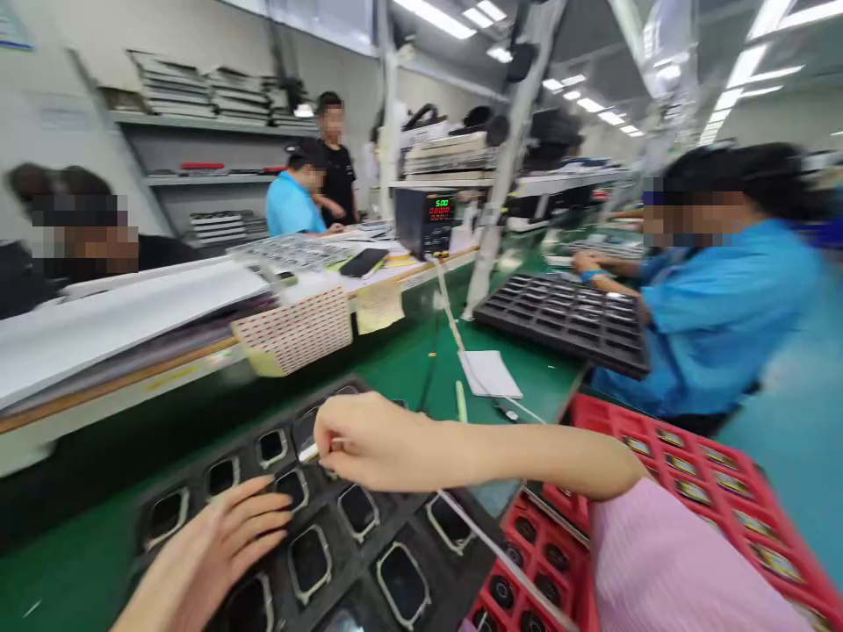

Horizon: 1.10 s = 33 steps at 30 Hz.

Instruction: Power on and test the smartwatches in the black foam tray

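Observation:
A black foam tray point(356, 562) lies in front of me, its pockets holding several dark, rectangular watch faces point(403, 584) in silvery frames. Over its left part my left hand point(220, 540) rests with outstretched fingers, close to a framed watch face point(291, 487). My right hand point(375, 443) reaches across the tray's far side, thumb and fingers pinched together. A small pale edge shows at the fingertips, beside a dark watch face; what exactly is pinched is mostly hidden by the hand.
Red trays point(783, 491) with small parts stand at the right, beneath my right arm. Beyond the green bench are a white paper point(491, 374), a cable and a power supply point(425, 224) with lit digits. A co-worker in blue point(717, 298) sits near another black tray point(566, 320).

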Available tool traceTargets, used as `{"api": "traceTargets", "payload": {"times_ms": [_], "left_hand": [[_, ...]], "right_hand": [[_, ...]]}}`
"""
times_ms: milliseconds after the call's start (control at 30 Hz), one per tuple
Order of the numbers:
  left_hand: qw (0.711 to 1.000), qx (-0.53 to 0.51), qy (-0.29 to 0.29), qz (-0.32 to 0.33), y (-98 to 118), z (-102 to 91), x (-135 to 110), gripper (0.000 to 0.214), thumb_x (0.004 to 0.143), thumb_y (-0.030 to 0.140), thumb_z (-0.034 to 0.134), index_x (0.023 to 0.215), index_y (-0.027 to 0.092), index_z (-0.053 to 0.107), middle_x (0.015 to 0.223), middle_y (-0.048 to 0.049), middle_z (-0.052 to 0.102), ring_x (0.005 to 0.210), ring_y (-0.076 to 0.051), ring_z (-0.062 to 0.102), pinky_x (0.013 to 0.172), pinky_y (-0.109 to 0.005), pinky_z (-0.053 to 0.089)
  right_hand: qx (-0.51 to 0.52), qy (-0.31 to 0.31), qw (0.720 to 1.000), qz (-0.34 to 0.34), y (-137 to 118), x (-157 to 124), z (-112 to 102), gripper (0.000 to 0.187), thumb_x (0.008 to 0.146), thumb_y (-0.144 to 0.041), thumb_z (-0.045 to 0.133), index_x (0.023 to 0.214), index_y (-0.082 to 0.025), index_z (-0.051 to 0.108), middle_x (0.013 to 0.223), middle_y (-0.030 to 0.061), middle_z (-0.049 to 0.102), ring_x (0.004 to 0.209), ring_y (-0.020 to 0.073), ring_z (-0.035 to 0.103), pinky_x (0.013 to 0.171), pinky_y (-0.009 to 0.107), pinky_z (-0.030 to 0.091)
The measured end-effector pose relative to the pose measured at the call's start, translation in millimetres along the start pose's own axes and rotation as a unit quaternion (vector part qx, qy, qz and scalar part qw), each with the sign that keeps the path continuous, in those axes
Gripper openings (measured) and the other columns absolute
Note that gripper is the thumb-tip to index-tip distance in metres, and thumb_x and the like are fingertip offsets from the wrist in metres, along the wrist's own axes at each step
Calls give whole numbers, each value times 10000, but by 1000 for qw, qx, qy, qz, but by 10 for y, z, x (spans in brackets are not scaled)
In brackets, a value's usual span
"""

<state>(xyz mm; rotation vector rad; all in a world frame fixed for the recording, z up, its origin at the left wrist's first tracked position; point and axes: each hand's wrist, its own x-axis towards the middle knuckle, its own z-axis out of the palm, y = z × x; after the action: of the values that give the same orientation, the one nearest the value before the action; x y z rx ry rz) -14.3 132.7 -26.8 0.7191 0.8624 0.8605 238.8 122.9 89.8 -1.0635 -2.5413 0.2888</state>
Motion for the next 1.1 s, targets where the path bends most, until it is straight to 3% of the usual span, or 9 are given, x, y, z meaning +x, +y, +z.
{"api": "traceTargets", "payload": {"times_ms": [100,167,300,367,500,600,700,900,1100], "left_hand": [[995,-87,-42,-21,-30,146,-194,417,792,489,656,1010,135,680,1030,-149,710,988,-299,651,902,-443,502],[991,-120,-56,-15,1,139,-279,310,850,409,614,960,128,685,949,-123,719,904,-257,674,861,-400,519],[986,-151,54,41,40,-82,-376,249,891,311,586,965,86,663,864,-126,705,846,-228,668,785,-349,536],[977,-176,93,79,45,-198,-371,218,895,280,585,954,79,646,839,-121,688,815,-207,660,745,-316,537],[969,-211,84,96,62,-346,-297,162,906,211,552,889,64,617,611,-9,539,546,-83,544,537,-179,464],[975,-195,62,88,61,-394,-293,150,876,195,584,762,101,556,512,74,367,384,-20,279,358,-122,232],[983,-151,47,96,53,-412,-353,183,873,235,603,752,140,503,561,60,437,389,-10,185,352,-127,133],[991,-74,30,107,69,-457,-376,203,803,223,701,923,159,550,623,82,417,398,-1,175,357,-143,142],[993,-40,47,103,40,-489,-329,232,784,303,712,850,165,538,708,51,470,401,5,196,353,-165,136]], "right_hand": [[-111,-105,978,-142,-252,346,457,60,795,-63,579,767,-107,608,825,107,616,755,199,572,662,276,463],[-144,-129,955,-224,-410,436,722,30,771,-107,628,743,-118,635,835,126,632,833,246,579,750,326,482],[-110,-85,945,-295,-626,446,900,204,819,-236,630,959,-88,646,1001,187,634,1071,326,537,835,383,484],[-68,-81,956,-275,-629,555,828,182,885,-235,560,995,-111,635,1008,160,641,1022,285,576,748,339,499],[-12,-51,991,-121,-410,1175,755,215,962,-183,434,954,-145,646,879,79,671,779,188,631,687,280,464],[-22,-114,986,-123,-216,1686,953,187,942,-140,482,1025,-151,649,902,48,695,805,158,647,711,231,459],[-51,-157,977,-135,-159,1976,1250,133,865,-166,607,974,-143,679,896,76,709,826,204,666,694,246,459],[-86,-190,968,-142,-191,2088,1494,164,770,-244,706,840,-96,702,838,174,695,809,322,671,662,325,457],[-19,-144,981,-125,18,2049,1538,311,760,-304,733,1003,-115,691,946,143,691,884,288,656,723,315,468]]}}
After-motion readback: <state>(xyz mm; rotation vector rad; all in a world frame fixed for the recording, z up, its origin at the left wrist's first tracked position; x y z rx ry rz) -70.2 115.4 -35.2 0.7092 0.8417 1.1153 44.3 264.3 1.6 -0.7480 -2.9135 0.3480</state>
